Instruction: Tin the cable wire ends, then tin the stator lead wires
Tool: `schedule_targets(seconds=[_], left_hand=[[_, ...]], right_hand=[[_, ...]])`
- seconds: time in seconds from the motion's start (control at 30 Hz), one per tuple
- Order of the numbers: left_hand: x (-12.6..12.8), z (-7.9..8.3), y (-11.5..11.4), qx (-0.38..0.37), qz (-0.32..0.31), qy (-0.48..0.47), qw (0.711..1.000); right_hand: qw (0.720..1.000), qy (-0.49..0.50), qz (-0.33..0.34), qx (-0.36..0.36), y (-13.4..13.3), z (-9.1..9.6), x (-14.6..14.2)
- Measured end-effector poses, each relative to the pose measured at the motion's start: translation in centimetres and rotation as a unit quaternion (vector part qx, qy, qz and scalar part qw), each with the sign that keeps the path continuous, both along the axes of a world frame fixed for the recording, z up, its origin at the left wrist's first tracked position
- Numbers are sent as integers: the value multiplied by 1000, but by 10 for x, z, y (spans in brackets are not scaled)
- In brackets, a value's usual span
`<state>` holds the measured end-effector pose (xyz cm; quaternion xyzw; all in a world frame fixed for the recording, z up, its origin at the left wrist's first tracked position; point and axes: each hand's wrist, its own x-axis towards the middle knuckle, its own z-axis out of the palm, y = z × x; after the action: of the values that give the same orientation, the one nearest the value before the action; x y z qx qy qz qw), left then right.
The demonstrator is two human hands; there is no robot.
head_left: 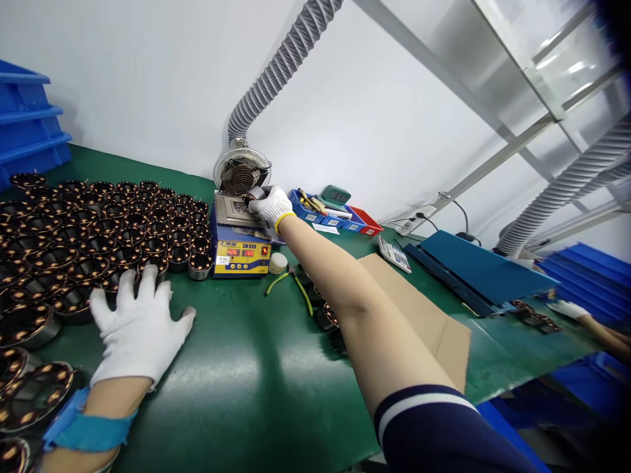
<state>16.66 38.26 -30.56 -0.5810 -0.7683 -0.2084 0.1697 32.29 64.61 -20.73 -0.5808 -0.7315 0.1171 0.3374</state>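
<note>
My left hand (140, 328), in a white glove, is open with fingers spread. Its fingertips reach the near edge of a large group of motor stators (125, 256), dark rings with copper windings and metal outer walls. My right hand (273, 207), also gloved, is stretched forward and closed on a motor stator (255, 194), mostly hidden by the fingers. It holds this over the metal top of a blue and yellow solder pot (241, 257) with red digits on its front. Right behind the pot stands a round fume intake with a spiral guard (242, 177).
Green-handled pliers (300, 292) and a small round white tub (278, 263) lie beside the pot. More stators (325, 316) sit partly under my right arm, near cardboard (414, 309). Blue bins (315, 211) stand behind. At far right is another person's gloved hand (569, 309).
</note>
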Motion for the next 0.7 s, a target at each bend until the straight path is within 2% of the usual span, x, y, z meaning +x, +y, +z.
schedule_targets(seconds=[0.27,0.5,0.7], left_hand=[[-2,1,1,6,-12,23,1000],[0,-2,2,31,-2,-6,999],[2,-6,1,22,-41,-39,998]], right_hand=[[1000,3,1,9,-3,1,-1],[1000,6,3,16,-5,5,-3],[1000,3,-2,22,-7,7,-4]])
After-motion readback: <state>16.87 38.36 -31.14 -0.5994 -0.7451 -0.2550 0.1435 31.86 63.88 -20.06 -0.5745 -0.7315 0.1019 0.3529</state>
